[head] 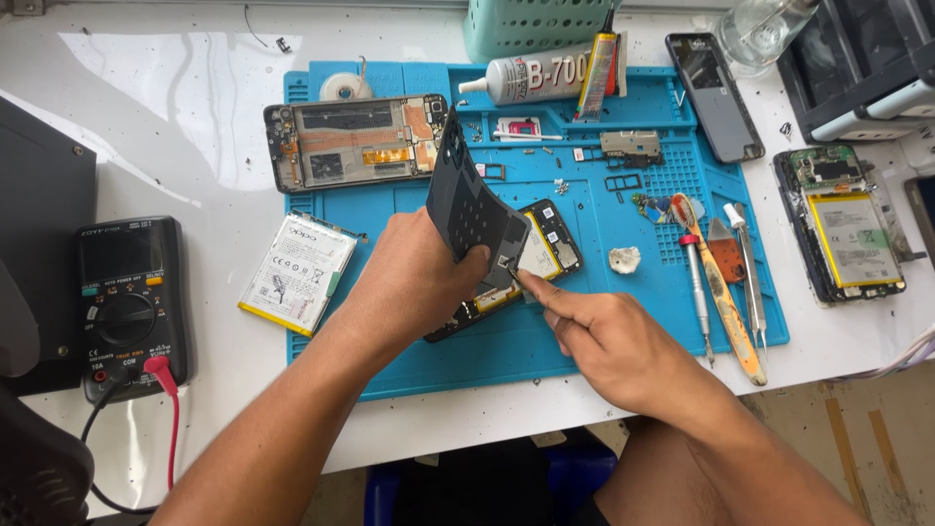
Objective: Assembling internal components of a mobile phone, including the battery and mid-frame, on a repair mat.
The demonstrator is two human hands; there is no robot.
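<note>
My left hand (pixel 414 287) grips a dark back cover (pixel 474 209) and holds it lifted and tilted off an opened phone (pixel 545 255) that lies on the blue mat (pixel 506 341). The phone's yellow-edged battery shows under the cover. My right hand (pixel 604 336) is beside it, forefinger and thumb pinched at the cover's lower edge where it meets the phone; whether they hold a small tool I cannot tell.
Another opened phone (pixel 355 143) and a loose white battery (pixel 297 273) lie at the mat's left. A glue tube (pixel 531 78), screwdrivers and pry tools (pixel 726 282), a dark phone panel (pixel 713 95), a third opened phone (pixel 845 224) and a multimeter (pixel 127 307) surround the work.
</note>
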